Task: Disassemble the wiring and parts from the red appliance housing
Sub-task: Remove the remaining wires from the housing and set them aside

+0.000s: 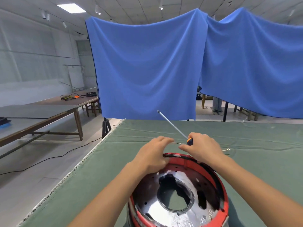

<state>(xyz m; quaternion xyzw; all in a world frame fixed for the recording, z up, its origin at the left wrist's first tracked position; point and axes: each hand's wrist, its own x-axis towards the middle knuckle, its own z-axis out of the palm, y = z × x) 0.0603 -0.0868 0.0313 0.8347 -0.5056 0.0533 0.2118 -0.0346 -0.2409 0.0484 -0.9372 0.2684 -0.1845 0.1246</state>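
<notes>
Nearest us the red housing (178, 190) sits on the green cloth (91, 177), our left hand (154, 153) and right hand (201, 149), which also clasps a screwdriver (173, 125), pinching a wire (175, 143) at its far rim; next, we judge, pull it free.

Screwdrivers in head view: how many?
1. The screwdriver is gripped in the right hand above the far rim of the red housing, shaft pointing up-left. Tools on the far left table are too small to identify.

One housing (180, 194), one screwdriver (172, 124), two hands (154, 153).
</notes>
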